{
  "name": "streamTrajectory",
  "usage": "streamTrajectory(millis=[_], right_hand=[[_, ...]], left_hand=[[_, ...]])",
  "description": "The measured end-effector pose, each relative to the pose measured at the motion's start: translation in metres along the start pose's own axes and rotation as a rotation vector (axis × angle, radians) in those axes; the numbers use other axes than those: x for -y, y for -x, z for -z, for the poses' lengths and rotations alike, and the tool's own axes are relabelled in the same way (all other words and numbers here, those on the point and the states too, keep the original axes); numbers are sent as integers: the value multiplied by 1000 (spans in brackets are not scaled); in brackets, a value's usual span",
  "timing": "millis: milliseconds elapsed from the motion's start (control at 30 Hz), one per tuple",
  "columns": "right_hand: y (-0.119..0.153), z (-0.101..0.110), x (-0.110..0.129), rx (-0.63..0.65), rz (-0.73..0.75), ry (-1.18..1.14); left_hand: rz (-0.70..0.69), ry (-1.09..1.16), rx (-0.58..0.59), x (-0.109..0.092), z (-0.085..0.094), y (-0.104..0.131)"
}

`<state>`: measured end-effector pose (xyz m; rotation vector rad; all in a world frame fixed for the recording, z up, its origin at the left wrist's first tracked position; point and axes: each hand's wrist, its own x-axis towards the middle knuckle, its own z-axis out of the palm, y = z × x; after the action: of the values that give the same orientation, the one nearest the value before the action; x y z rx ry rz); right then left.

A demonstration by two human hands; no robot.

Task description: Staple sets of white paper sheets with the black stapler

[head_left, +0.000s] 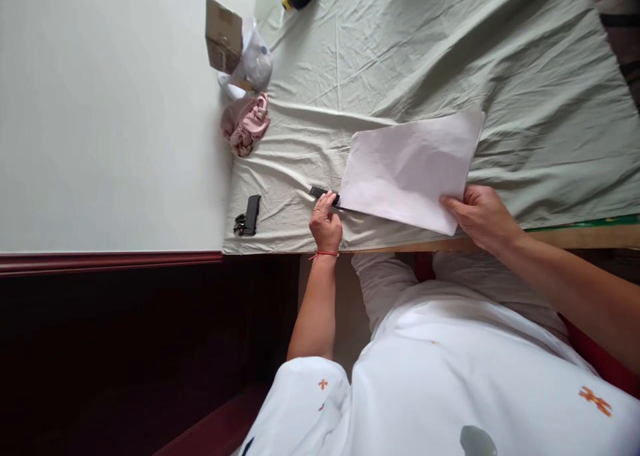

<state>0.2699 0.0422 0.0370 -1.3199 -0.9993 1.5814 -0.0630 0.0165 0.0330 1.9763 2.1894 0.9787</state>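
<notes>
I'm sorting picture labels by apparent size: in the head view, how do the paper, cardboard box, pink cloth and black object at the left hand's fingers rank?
1. paper
2. cardboard box and pink cloth, too alike to rank
3. black object, partly covered by the left hand

Black device (316, 192) partly behind the left fingers (325, 203)

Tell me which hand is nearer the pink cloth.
Left. The left hand is to the pink cloth's lower right; the right hand, holding the paper, is farther right.
</notes>
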Motion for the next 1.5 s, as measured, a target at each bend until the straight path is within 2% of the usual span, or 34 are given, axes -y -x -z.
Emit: streamTrajectory(millis=[100,233,367,467,533,600,700,833,1000,1333,1433,1500], right_hand=[[-2,9,6,-93,86,34],[-8,21,16,-155,153,-69],[-12,33,18,-10,131,-136],[-14,40,14,104,125,91],[-16,44,10,147,175,328],[-19,47,7,183,247,522],[-24,51,5,236,315,627],[-26,54,4,276,322,560],[-26,54,4,272,325,522],[-28,57,1,310,306,544],[-28,56,-1,292,310,494],[-28,53,-2,223,288,427]], left_hand=[[68,67,-18,-2,-1,10],[149,69,-136,-10,-3,25],[260,157,-230,-11,-7,33],[404,332,-193,-9,-11,37],[436,420,-160,-8,-14,39],[430,420,-154,-9,-17,40],[398,276,-156,-12,-19,40],[322,85,-138,-15,-21,39],[275,6,-96,-13,-22,38],[298,67,-59,-8,-19,41],[306,96,-69,-11,-18,41],[301,94,-73,-14,-17,42]])
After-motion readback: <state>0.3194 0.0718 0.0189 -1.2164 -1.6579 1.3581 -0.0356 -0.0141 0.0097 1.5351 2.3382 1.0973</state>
